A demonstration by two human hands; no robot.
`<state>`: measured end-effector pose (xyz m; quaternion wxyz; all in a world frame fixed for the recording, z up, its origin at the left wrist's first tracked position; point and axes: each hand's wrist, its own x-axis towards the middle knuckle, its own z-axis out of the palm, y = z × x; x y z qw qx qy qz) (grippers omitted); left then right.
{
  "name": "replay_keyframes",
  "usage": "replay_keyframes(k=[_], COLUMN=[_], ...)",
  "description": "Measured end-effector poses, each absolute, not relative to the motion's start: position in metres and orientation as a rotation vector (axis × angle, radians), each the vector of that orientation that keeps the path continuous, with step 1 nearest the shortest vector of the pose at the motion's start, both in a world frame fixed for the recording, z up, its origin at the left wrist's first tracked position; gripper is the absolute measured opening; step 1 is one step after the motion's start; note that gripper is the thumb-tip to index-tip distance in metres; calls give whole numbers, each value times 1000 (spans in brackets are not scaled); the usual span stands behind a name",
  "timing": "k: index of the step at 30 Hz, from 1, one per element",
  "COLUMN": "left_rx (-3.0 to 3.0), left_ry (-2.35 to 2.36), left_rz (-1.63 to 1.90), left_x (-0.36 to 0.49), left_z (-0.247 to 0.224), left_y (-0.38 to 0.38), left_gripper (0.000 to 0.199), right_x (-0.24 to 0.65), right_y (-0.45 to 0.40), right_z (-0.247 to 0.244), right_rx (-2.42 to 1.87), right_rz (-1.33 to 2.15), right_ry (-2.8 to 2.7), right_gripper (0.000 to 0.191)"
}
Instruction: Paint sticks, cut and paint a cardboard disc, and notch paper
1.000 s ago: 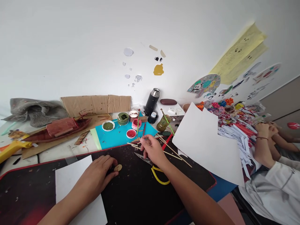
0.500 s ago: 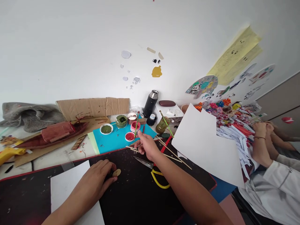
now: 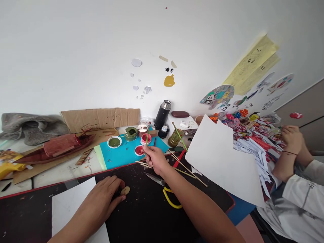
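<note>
The tan disc [image 3: 125, 191], flat and smooth-faced, is pinched at its edge between the thumb and forefinger of the left hand [image 3: 105, 197], low over the black mat [image 3: 141, 216]; its other fingers are curled close together. By the right hand [image 3: 157, 160], the lower part of a slim green brush [image 3: 147, 135] is pinched between thumb and forefinger, the remaining fingers being folded under. The brush is held nearly upright in front of the pink pot [image 3: 150, 139], beside a shallow lid [image 3: 139, 150] coated in glossy red paint, over the smooth blue sheet [image 3: 118, 158]. Thin, pale sticks [image 3: 188, 168] are crossed near the right wrist, and the scissors [image 3: 160, 183], steel-bladed and yellow-handled, are laid open below it. Stiff white paper [image 3: 68, 206] is partly covered by the left forearm. Farther out, a reddish boat [image 3: 58, 146] with a rounded canopy is set before creased cardboard [image 3: 101, 119]. Compared with the previous frame, the right fingers have been closed on the brush, where they were loosely curled just beside it; the disc is kept in the same pinch.
</note>
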<state>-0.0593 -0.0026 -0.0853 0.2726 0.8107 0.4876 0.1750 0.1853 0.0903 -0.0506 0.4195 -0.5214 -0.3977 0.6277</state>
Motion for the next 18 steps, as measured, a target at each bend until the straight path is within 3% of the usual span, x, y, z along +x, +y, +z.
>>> replay_keyframes(k=[7, 10, 18], left_rx=[2156, 2135, 2150], left_ry=[1366, 1382, 1357], left_rz=[396, 366, 379], left_x=[-53, -51, -52], left_z=[-76, -69, -69], left_y=[-6, -7, -8], left_gripper=[2, 5, 5], right_x=[189, 191, 194], right_y=[42, 22, 2], right_z=[-47, -48, -52], right_rx=[-1306, -1351, -1373], right_rz=[1417, 1165, 1123], right_ry=[-1271, -1517, -1647], right_gripper=[37, 31, 31])
